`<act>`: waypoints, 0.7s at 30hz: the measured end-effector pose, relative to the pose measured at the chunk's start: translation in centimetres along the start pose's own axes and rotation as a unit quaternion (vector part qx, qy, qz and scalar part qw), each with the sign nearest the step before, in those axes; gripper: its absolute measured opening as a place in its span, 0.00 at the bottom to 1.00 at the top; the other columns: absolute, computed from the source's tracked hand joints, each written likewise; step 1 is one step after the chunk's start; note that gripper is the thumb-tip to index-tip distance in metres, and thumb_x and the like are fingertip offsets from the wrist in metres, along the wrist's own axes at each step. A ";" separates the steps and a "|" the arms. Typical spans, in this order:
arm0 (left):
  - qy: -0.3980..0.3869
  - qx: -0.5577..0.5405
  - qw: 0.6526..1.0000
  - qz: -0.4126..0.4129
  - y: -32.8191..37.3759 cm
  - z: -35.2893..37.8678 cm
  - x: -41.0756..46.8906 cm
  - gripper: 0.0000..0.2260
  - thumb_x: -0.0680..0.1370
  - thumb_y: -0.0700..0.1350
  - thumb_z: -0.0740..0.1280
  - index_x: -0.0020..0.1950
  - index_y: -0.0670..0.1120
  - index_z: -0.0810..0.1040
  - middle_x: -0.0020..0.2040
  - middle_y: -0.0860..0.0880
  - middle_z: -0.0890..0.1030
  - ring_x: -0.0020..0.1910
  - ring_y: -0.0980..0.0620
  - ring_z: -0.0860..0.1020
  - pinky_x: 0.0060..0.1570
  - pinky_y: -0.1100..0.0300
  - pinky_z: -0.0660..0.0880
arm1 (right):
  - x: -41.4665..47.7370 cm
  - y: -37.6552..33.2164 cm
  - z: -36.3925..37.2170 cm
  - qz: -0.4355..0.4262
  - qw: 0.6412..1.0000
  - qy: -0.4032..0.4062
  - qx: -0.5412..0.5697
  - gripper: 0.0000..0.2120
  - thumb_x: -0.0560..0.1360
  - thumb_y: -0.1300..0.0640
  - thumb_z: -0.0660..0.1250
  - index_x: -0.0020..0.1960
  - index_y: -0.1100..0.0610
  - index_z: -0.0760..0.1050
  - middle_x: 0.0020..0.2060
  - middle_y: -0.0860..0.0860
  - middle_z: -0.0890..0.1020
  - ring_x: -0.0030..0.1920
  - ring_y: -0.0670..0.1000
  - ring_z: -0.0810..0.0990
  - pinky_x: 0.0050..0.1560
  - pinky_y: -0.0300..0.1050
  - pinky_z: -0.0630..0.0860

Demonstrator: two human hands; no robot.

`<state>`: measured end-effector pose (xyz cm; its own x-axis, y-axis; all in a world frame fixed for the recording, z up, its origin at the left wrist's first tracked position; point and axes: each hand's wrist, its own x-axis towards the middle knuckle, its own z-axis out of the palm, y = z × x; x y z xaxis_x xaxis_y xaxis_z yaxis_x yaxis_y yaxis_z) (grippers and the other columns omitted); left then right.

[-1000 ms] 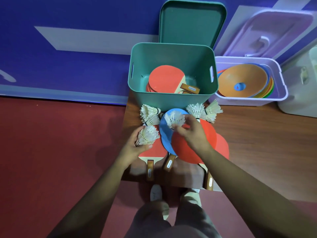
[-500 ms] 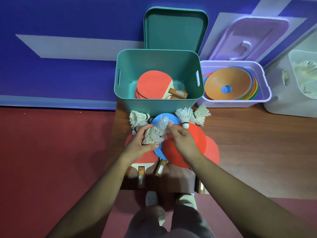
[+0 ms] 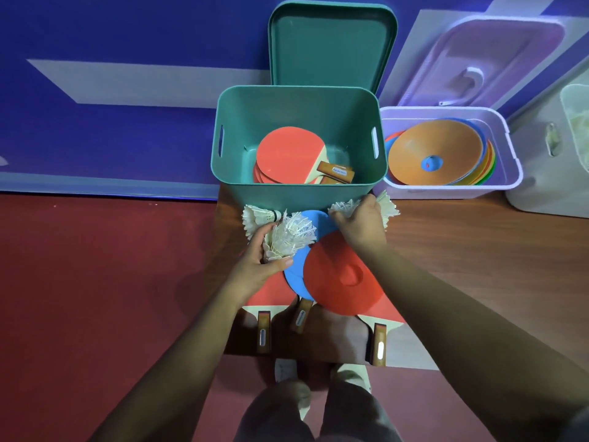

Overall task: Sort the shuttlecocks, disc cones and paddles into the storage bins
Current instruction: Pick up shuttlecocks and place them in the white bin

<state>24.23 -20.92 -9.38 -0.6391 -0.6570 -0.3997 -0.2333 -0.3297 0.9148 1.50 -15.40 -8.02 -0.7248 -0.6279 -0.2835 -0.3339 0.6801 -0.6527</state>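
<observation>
Fistfuls of shuttlecocks point(image 3: 288, 236); paddle label point(image 3: 339, 170) illegible.

Wooden desk point(image 3: 478, 250), grain running left to right. Red floor point(image 3: 95, 282) lies off its left and front edges. Blue wall point(image 3: 127, 27) behind the back edge, crossed by a pale grey band point(image 3: 143, 84). Pale shoes point(image 3: 285, 370) on the floor just off the front edge, under grey trouser legs point(image 3: 318, 416).

One wide-angle camera, worn on the head, looked forward and steeply down — near enough that the left hand point(image 3: 255, 266) and right hand point(image 3: 360, 224) sat mid-frame over the desk point(image 3: 478, 250). The blue wall point(image 3: 127, 138) closed the top; the wearer's shoes point(image 3: 350, 376) showed near the bottom.
</observation>
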 end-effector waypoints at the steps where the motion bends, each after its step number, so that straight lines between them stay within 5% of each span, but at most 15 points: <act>1: 0.002 0.000 1.000 0.000 0.0 0.1 -0.1 0.32 0.70 0.37 0.74 0.68 0.59 0.68 0.65 0.53 0.78 0.64 0.55 0.76 0.62 0.61 0.72 | 0.3 0.2 0.3 0.007 1.000 0.001 0.007 0.30 0.71 0.49 0.74 0.62 0.65 0.66 0.59 0.64 0.74 0.61 0.64 0.72 0.59 0.53 0.71; 6: 0.011 -0.008 1.000 -0.006 -0.5 0.3 -0.5 0.33 0.72 0.30 0.71 0.72 0.52 0.66 0.67 0.52 0.76 0.63 0.56 0.76 0.60 0.65 0.72 | 0.3 1.4 -0.4 -0.017 0.998 0.019 0.053 0.26 0.69 0.52 0.75 0.60 0.59 0.67 0.53 0.58 0.79 0.54 0.59 0.78 0.52 0.48 0.75; 10: -0.005 0.002 1.000 -0.013 -0.7 0.8 -0.2 0.32 0.72 0.30 0.71 0.70 0.53 0.66 0.65 0.53 0.76 0.61 0.59 0.77 0.58 0.68 0.72 | -2.4 0.9 -3.3 -0.025 0.974 0.005 0.225 0.19 0.71 0.58 0.74 0.57 0.55 0.71 0.39 0.49 0.79 0.34 0.42 0.79 0.36 0.42 0.79; 14: -0.031 0.026 0.999 -0.018 -0.2 2.6 1.0 0.31 0.68 0.37 0.74 0.66 0.59 0.70 0.63 0.50 0.79 0.61 0.54 0.77 0.59 0.63 0.73 | -4.3 0.7 -5.0 -0.015 0.920 -0.005 0.391 0.13 0.70 0.54 0.75 0.42 0.61 0.74 0.36 0.56 0.76 0.39 0.53 0.72 0.44 0.51 0.70; 17: -0.046 0.040 0.998 -0.004 0.5 4.5 2.1 0.34 0.68 0.35 0.75 0.68 0.58 0.69 0.65 0.51 0.76 0.63 0.53 0.76 0.61 0.60 0.74 | -5.4 1.0 -4.9 -0.067 0.948 -0.045 0.308 0.09 0.73 0.58 0.74 0.40 0.63 0.77 0.39 0.57 0.80 0.40 0.52 0.77 0.46 0.51 0.73; 21: -0.063 0.056 0.996 -0.011 0.7 6.5 3.2 0.35 0.63 0.44 0.78 0.66 0.57 0.68 0.61 0.53 0.78 0.58 0.57 0.78 0.61 0.57 0.72 | -6.0 2.5 -5.6 -0.123 0.963 -0.001 0.240 0.06 0.74 0.56 0.73 0.43 0.58 0.82 0.53 0.52 0.80 0.58 0.49 0.79 0.58 0.51 0.76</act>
<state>17.30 -18.88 -9.63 -0.7178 -0.5581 -0.4162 -0.3242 -0.2611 0.9093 1.65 -7.79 -4.04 -0.6579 -0.7487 -0.0810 -0.1779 0.2591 -0.9493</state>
